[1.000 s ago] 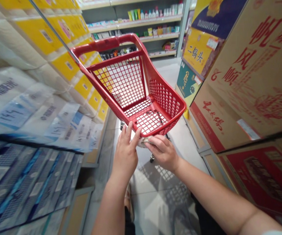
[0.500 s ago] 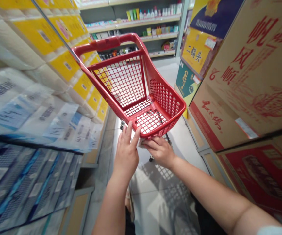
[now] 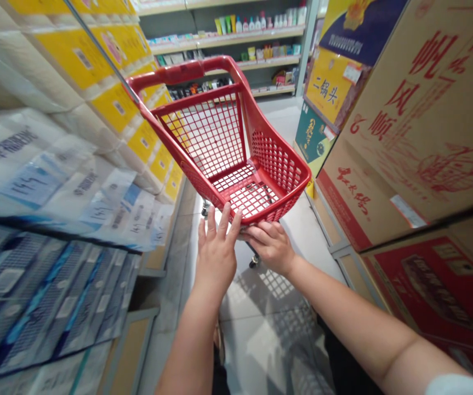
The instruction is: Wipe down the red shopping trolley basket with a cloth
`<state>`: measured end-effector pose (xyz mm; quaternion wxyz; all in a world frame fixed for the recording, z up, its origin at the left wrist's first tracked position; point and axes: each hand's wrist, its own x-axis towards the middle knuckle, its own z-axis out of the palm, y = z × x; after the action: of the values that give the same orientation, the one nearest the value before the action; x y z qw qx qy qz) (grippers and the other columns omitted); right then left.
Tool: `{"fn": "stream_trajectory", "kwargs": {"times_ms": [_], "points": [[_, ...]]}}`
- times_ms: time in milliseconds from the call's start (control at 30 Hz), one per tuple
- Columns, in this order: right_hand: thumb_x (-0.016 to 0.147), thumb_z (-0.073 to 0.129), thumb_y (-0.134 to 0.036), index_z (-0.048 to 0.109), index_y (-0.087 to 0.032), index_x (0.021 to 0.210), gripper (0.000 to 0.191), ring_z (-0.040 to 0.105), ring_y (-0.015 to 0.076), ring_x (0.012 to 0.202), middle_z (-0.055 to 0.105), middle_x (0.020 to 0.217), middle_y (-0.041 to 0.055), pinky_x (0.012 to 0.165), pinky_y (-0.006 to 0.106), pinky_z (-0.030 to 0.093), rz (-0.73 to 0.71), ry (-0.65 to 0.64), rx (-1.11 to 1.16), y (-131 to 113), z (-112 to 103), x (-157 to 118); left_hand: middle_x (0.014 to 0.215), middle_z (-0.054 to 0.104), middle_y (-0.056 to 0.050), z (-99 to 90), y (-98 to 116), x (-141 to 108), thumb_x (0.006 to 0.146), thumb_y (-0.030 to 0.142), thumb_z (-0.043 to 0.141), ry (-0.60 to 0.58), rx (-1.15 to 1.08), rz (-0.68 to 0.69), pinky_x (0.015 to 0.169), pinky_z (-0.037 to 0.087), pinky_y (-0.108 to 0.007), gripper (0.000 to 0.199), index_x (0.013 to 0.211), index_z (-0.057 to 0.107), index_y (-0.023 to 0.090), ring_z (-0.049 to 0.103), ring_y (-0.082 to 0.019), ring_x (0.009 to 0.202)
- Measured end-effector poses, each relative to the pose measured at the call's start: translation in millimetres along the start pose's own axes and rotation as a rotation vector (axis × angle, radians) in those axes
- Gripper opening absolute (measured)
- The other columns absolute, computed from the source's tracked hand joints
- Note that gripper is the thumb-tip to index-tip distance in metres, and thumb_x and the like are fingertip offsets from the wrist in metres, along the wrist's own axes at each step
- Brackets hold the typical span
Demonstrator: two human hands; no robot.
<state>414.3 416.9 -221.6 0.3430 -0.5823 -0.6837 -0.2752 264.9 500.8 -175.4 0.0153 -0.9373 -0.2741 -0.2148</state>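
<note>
Store shelving (image 3: pixel 220 41) spans 12 o'clock, lined with small bottles and tubes; large printed cartons (image 3: pixel 437 126) stand stacked from 2 to 4 o'clock; wrapped yellow-and-white packs (image 3: pixel 67 60) climb at 10 o'clock, with blue-and-gray packs (image 3: pixel 34 296) at 8 o'clock; in the aisle between, a red shopping cart (image 3: pixel 267 211) sits near center on the pale tiled floor (image 3: pixel 248 340), its handle toward 11 o'clock and its lattice basket showing nothing but its own grid; at the cart's 6 o'clock, a person's left hand (image 3: pixel 216 252) meets the near rim with its fingertips, its grip open, fingers spread; just beside it, toward 5 o'clock, the right hand (image 3: pixel 272 247) bends its fingers close together against the rim's underside, over a small pale item (image 3: pixel 242 237); whether that grip is clamped on it, one cannot tell; a small caster (image 3: pixel 254 261) shows below, between the forearms.
</note>
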Motion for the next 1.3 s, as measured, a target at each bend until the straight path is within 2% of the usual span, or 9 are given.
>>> {"fn": "stream_trajectory", "kwargs": {"times_ms": [200,367,433,567,700,833,1033,1200,1300], "points": [[0.094,0.059,-0.022,0.069,-0.022,0.102,0.013,0.053,0.0178,0.105,0.069,0.109,0.0008,0.085,0.033,0.036,0.052,-0.052,-0.106,-10.0,4.4,0.0,0.159,0.020,-0.003,-2.8,0.4,-3.1,0.084,0.003,0.040,-0.024,0.014,-0.001,0.117,0.021,-0.058,0.075,0.152,0.021,0.029,0.006,-0.030,0.149],[0.094,0.057,-0.020,0.072,-0.020,0.095,0.015,0.054,0.0185,0.091,0.069,0.106,0.0052,0.074,0.033,0.040,0.019,-0.112,-0.076,-12.7,4.5,3.9,0.160,0.020,-0.002,-6.0,3.5,-6.2,0.084,0.002,0.039,-0.048,0.037,-0.016,0.116,0.024,-0.059,0.077,0.152,0.018,0.028,0.008,-0.032,0.149],[0.094,0.055,-0.018,0.072,-0.018,0.096,0.017,0.053,0.0184,0.092,0.069,0.110,0.0054,0.078,0.033,0.042,0.008,-0.099,-0.068,-12.6,0.8,5.9,0.160,0.019,-0.002,-7.4,5.1,-6.8,0.084,0.002,0.039,-0.057,0.047,-0.027,0.116,0.024,-0.058,0.077,0.153,0.017,0.028,0.009,-0.032,0.148],[0.096,0.055,-0.019,0.069,-0.019,0.111,0.021,0.052,0.0188,0.107,0.065,0.121,0.0032,0.091,0.034,0.041,-0.017,-0.048,-0.057,-9.2,-3.5,6.7,0.160,0.019,-0.002,-7.0,6.9,-7.4,0.083,0.001,0.039,-0.054,0.048,-0.028,0.116,0.025,-0.058,0.077,0.153,0.017,0.027,0.010,-0.033,0.148],[0.096,0.054,-0.020,0.070,-0.021,0.105,0.018,0.053,0.0180,0.105,0.067,0.116,0.0037,0.087,0.034,0.042,-0.031,-0.122,-0.068,-7.4,-1.8,5.4,0.160,0.017,-0.002,-2.1,6.9,-7.9,0.082,0.001,0.039,-0.031,0.024,-0.034,0.116,0.025,-0.058,0.079,0.153,0.016,0.027,0.011,-0.033,0.148],[0.096,0.056,-0.021,0.068,-0.022,0.111,0.020,0.051,0.0186,0.110,0.065,0.120,0.0029,0.092,0.034,0.040,0.020,-0.051,-0.037,-10.4,-1.5,5.1,0.161,0.017,-0.004,2.2,7.0,-7.7,0.081,0.001,0.041,-0.026,0.006,-0.031,0.116,0.025,-0.057,0.080,0.153,0.017,0.026,0.010,-0.032,0.148],[0.096,0.056,-0.020,0.071,-0.020,0.095,0.016,0.055,0.0163,0.086,0.070,0.106,0.0030,0.075,0.034,0.039,0.029,-0.132,-0.079,-12.7,6.4,3.2,0.161,0.017,-0.008,1.9,6.3,-5.2,0.079,0.000,0.044,-0.027,-0.016,-0.028,0.117,0.024,-0.056,0.078,0.151,0.024,0.022,0.007,-0.031,0.149],[0.095,0.056,-0.019,0.070,-0.021,0.105,0.017,0.055,0.0161,0.097,0.070,0.111,0.0004,0.089,0.034,0.039,0.009,-0.072,-0.035,-5.1,2.5,-3.9,0.158,0.024,-0.009,1.0,4.4,-0.4,0.080,0.002,0.045,-0.031,-0.021,-0.023,0.117,0.023,-0.056,0.072,0.147,0.031,0.023,0.008,-0.031,0.149],[0.094,0.057,-0.019,0.071,-0.021,0.099,0.016,0.055,0.0183,0.096,0.071,0.104,0.0019,0.086,0.036,0.040,-0.016,-0.114,-0.023,1.0,5.1,-8.1,0.157,0.024,-0.012,1.7,4.0,3.2,0.080,0.002,0.046,-0.027,-0.024,-0.019,0.117,0.024,-0.056,0.072,0.147,0.030,0.022,0.011,-0.032,0.148]]}}
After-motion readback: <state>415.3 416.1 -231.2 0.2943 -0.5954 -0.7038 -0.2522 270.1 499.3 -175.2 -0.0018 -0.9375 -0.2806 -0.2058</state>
